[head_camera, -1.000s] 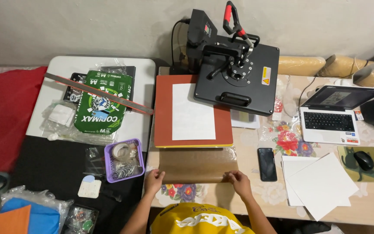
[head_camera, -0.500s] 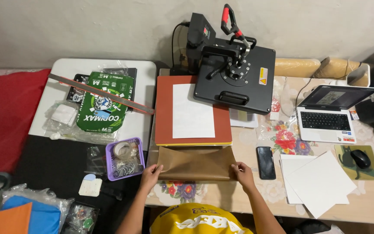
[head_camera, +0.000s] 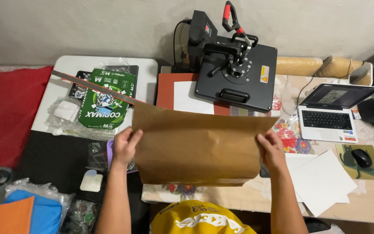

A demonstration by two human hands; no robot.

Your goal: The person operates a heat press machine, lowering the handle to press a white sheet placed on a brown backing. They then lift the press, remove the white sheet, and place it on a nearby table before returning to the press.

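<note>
One large sheet of brown paper (head_camera: 198, 145) was held up in the air between two hands, above the near edge of the table (head_camera: 239, 199) and in front of the heat press (head_camera: 234, 65). The left hand (head_camera: 125, 145) pinched the sheet's left edge, fingers closed over it; the right hand (head_camera: 272, 149) gripped the right edge the same way. The sheet hung slightly tilted, its top edge rising toward the press, and it hid much of the red pad (head_camera: 166, 92) and the lower part of the one white sheet (head_camera: 191, 97) lying on that pad.

One black press with a red-tipped handle stood swung to the right of the pad. One open laptop (head_camera: 332, 112) sat to the right, with one mouse (head_camera: 362, 158) on a mat (head_camera: 371, 172) near it, and a small stack of white paper (head_camera: 321, 180) lay just beside the right forearm. On the white side table (head_camera: 61, 93) to the left lay one green ream of paper (head_camera: 104, 102) and one long ruler (head_camera: 87, 84) across it. A purple tray (head_camera: 109, 154) showed partly behind the left hand. A yellow cap (head_camera: 204, 219) filled the bottom edge.
</note>
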